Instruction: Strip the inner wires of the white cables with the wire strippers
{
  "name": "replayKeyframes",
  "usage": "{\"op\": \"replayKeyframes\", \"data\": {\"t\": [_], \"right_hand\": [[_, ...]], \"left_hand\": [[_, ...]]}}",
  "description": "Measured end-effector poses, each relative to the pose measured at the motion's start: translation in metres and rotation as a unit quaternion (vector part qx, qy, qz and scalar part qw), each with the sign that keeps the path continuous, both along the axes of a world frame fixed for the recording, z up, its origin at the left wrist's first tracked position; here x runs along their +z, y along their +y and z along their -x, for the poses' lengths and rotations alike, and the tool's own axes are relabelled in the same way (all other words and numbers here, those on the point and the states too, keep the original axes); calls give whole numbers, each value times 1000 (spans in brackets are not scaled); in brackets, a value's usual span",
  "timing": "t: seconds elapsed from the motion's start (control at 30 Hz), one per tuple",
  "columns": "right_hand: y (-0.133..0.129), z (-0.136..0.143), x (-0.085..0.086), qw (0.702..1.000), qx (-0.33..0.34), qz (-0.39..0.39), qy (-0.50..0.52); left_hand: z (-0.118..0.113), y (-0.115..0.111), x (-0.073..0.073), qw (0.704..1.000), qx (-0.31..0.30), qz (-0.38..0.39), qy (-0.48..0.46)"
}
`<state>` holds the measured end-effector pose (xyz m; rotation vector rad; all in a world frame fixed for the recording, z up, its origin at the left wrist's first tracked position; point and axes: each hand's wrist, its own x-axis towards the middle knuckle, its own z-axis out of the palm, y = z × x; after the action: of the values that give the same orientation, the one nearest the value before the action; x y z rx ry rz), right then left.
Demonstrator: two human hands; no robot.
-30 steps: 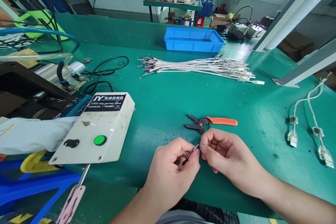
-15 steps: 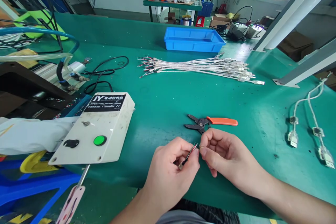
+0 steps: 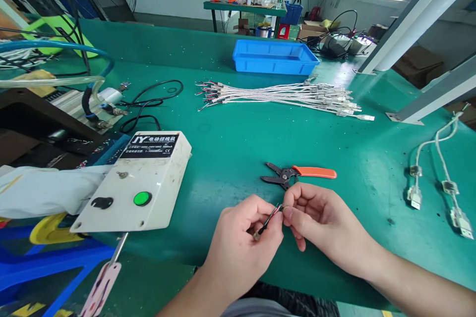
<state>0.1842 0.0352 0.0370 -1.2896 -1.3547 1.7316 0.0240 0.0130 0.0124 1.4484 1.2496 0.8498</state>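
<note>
My left hand (image 3: pixel 247 242) is closed on a cable end (image 3: pixel 265 226) with thin red, black and pale wires that point up and right. Thumb and forefinger of my right hand (image 3: pixel 316 220) pinch the tips of those wires, close beside the left fingertips. How many strands the right fingers hold is too small to tell. Just beyond my right hand lies a wire stripper (image 3: pixel 297 173) with an orange handle and dark jaws; its near part is hidden behind that hand.
Farther back, a bundle of white USB cables (image 3: pixel 278 94) lies before a blue tray (image 3: pixel 275 63). A white control box (image 3: pixel 141 183) with a green button stands left. Two USB plugs (image 3: pixel 439 193) hang on cables at right, near a grey metal post (image 3: pixel 405 20).
Both hands keep almost the same place. My right fingertips have shifted slightly against the wire ends. The view has moved a tiny bit.
</note>
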Motion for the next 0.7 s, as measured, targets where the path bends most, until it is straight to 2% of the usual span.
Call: {"op": "replayKeyframes", "data": {"t": [0.7], "right_hand": [[-3,-6,-6,999,40,-21,6]], "left_hand": [[0,0,0,1000,-6,-17,2]]}}
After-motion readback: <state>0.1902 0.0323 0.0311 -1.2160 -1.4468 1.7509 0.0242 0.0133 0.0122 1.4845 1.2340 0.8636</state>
